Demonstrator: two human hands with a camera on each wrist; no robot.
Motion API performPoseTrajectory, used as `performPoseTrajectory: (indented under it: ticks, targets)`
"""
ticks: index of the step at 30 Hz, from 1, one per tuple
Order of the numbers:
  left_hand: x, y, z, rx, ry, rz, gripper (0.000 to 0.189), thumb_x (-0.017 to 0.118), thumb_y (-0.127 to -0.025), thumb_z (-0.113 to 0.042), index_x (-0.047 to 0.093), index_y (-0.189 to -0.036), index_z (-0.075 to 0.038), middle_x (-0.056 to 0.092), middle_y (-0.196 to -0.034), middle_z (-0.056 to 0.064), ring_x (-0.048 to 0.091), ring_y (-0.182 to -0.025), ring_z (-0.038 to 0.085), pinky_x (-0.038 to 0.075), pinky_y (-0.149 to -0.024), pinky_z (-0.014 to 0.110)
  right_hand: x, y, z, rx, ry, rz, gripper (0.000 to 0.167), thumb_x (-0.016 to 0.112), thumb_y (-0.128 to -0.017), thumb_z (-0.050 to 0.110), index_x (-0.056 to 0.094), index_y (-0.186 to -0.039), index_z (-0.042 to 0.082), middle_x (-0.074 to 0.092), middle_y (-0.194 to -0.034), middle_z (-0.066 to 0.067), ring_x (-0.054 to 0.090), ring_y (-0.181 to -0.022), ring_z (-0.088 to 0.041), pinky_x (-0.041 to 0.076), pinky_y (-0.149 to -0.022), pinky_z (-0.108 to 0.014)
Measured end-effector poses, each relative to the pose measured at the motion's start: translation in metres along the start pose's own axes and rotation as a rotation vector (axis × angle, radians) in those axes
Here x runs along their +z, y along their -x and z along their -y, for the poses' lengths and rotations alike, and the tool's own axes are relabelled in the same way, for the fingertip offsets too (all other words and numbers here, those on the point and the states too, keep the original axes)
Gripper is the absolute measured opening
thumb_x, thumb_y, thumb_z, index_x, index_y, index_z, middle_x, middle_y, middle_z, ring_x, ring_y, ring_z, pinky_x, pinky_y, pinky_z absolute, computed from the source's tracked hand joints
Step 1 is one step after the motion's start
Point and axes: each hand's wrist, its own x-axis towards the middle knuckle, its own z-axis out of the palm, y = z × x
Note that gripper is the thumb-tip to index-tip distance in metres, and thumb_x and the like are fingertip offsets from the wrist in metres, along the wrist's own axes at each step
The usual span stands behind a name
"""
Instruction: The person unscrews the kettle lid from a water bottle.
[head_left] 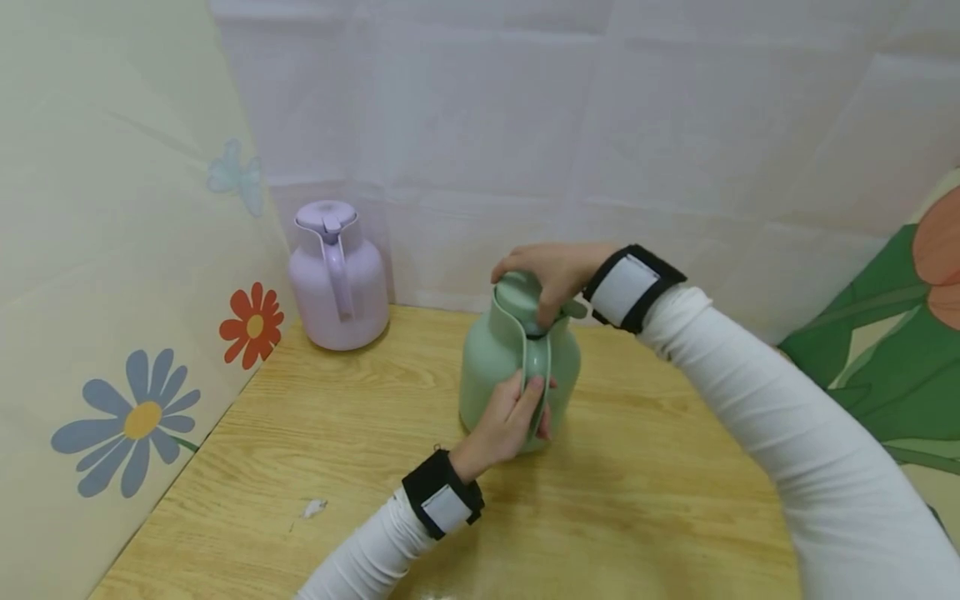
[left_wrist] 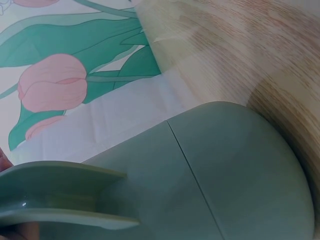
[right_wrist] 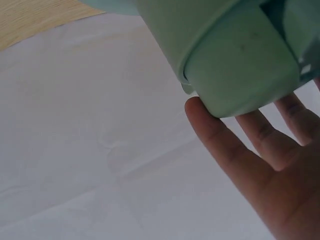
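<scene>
A light green thermos jug stands on the wooden table in the head view. My left hand grips its handle, thumb lying along the near side. From above, my right hand holds the jug's lid, its thumb near the top of the handle and its fingers over the far edge. Fingertips against the lid show in the right wrist view. The left wrist view is filled by the jug's body and handle; little of the left hand appears there.
A lilac thermos jug stands at the back left of the table, by the corner. A pale cloth hangs behind. Flower-patterned sheets line the sides. A small whitish mark lies on the front left tabletop.
</scene>
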Motion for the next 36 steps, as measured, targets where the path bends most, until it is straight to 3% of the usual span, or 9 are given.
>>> performPoseTrajectory:
  ticks: [5,18,24,36]
  targets:
    - [0.001,0.000,0.000,0.007,0.005,0.006,0.026,0.023,-0.097,0.004,0.044,-0.099,0.019,0.050,-0.058,0.025,0.052,-0.049,0.036,0.049,-0.050,0.030,-0.006,0.006,0.001,-0.012,-0.008,-0.016,0.076,0.074,-0.064,0.006,0.042,-0.133,0.011,0.037,-0.132,-0.015,0.040,-0.113,-0.031,0.041,-0.086,-0.047]
    - [-0.002,0.000,-0.001,-0.022,0.019,-0.006,0.026,0.023,-0.098,0.003,0.044,-0.099,0.018,0.051,-0.058,0.026,0.052,-0.049,0.038,0.049,-0.049,0.033,-0.016,0.028,-0.011,-0.011,0.000,-0.183,0.077,0.076,-0.069,0.014,0.038,-0.136,0.011,0.032,-0.140,-0.014,0.034,-0.123,-0.033,0.034,-0.093,-0.051]
    - [-0.004,0.001,0.000,-0.029,0.022,-0.014,0.026,0.023,-0.098,0.002,0.044,-0.097,0.018,0.051,-0.058,0.026,0.053,-0.049,0.038,0.049,-0.049,0.035,-0.008,0.040,-0.022,-0.039,-0.160,-0.344,0.078,0.078,-0.070,0.016,0.037,-0.136,0.011,0.034,-0.138,-0.012,0.037,-0.118,-0.031,0.040,-0.087,-0.049]
    - [-0.016,0.003,-0.001,-0.101,0.013,-0.046,0.029,0.023,-0.099,-0.001,0.043,-0.097,0.020,0.051,-0.060,0.029,0.053,-0.051,0.042,0.049,-0.050,0.043,0.035,0.051,-0.036,-0.081,-0.517,-0.723,0.079,0.079,-0.069,0.009,0.036,-0.135,0.012,0.039,-0.133,-0.006,0.040,-0.119,-0.026,0.047,-0.082,-0.042]
